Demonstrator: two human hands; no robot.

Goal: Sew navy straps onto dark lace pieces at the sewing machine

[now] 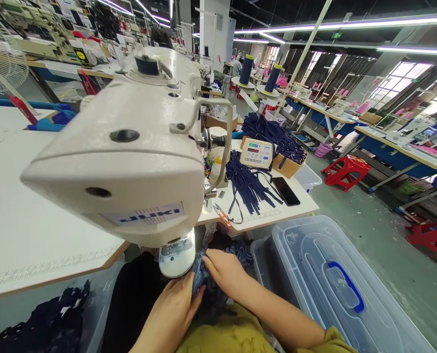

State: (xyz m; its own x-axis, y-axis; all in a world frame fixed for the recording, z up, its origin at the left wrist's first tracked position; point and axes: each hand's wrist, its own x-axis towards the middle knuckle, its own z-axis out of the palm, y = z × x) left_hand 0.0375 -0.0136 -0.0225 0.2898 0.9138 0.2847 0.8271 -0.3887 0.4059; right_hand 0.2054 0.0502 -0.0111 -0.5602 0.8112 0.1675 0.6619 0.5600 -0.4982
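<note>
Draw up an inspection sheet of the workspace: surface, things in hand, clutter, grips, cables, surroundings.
Surface: white table, ruler marks along its near edge.
Things in hand: blue lace, beside the white end of the sewing machine; whether they touch is unclear.
Clutter: navy straps, phone, snips and control panel on the table's right part.
Grips: left grip and right grip both closed on the lace.
Cables: thin dark cord looped by the snips; cable or strap, cannot tell.
Surroundings: clear lidded bin to the right, red stool beyond it, fan at upper left.
</note>
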